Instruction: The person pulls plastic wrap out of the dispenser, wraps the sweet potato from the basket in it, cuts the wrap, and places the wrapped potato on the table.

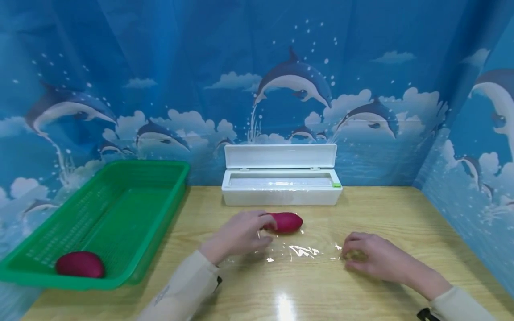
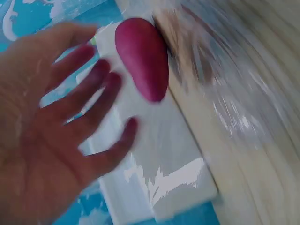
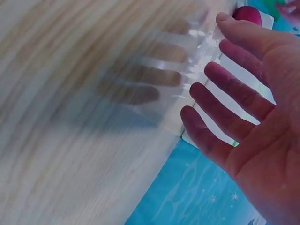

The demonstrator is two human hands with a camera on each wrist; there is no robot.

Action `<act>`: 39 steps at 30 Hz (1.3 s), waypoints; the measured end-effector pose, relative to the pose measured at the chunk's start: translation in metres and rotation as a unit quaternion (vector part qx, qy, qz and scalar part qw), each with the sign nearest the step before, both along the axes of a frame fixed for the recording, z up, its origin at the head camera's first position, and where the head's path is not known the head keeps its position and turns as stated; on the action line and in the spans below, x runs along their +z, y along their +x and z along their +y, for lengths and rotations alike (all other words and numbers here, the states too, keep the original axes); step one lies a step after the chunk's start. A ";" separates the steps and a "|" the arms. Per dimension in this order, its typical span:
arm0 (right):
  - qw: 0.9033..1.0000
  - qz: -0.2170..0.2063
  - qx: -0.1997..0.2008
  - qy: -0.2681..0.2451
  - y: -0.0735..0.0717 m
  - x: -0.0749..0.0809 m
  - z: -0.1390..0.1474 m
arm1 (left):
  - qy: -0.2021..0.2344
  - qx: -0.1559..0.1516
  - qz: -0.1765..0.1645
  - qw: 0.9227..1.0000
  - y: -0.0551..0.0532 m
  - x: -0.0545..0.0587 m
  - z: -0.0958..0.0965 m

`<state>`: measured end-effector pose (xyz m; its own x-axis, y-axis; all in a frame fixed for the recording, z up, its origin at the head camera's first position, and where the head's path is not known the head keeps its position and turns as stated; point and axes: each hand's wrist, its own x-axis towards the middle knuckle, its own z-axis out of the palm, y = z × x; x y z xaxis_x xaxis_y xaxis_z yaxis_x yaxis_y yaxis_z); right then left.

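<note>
Blue dolphin-printed cloth (image 1: pixel 180 53) is hung behind a pale wood-grained table (image 1: pixel 401 214). At the centre of the head view, a smooth, elongated magenta object (image 1: pixel 289 222) is placed before an open-lidded white rectangular box (image 1: pixel 281 197). It is neared by the left hand (image 1: pixel 245 234), its fingers loosely spread; contact cannot be told. Right of centre, the right hand (image 1: pixel 373 256) is held with relaxed, parted fingers beside clear plastic film (image 1: pixel 303 251). At lower left, another magenta object (image 1: pixel 80 264) is contained in a green perforated plastic basket (image 1: pixel 158 218).
</note>
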<state>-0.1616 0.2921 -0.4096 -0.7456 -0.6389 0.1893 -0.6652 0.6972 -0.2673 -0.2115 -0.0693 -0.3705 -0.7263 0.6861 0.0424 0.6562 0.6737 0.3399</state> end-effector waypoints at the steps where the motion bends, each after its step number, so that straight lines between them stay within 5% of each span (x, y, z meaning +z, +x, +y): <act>1: 1.000 0.000 0.002 0.006 0.000 -0.001 -0.001 | -0.003 -0.002 -0.029 1.000 0.003 0.000 -0.008; 5: 0.999 0.022 0.013 0.022 0.000 -0.003 -0.002 | -0.029 0.011 -0.129 0.991 0.013 -0.002 -0.039; 8: 0.999 0.043 0.023 0.019 -0.001 -0.005 -0.003 | -0.039 0.033 -0.158 0.986 0.020 -0.007 -0.057; 16: 0.997 0.066 0.037 0.014 -0.003 -0.008 -0.004 | -0.041 0.040 -0.121 0.991 0.021 -0.021 -0.071; 22: 0.996 0.086 0.040 0.007 -0.004 -0.009 -0.006 | 0.003 0.044 -0.114 0.993 0.019 -0.023 -0.075; 29: 0.999 0.030 -0.032 0.014 -0.001 0.004 -0.006 | 0.047 0.068 -0.113 0.990 0.016 -0.014 -0.078; 35: 0.996 0.036 -0.075 -0.013 -0.010 0.021 -0.005 | 0.071 0.088 -0.088 0.990 0.007 -0.007 -0.078; 39: 0.994 0.043 -0.095 -0.032 -0.019 0.030 -0.007 | 0.085 0.130 -0.070 0.985 -0.002 -0.004 -0.073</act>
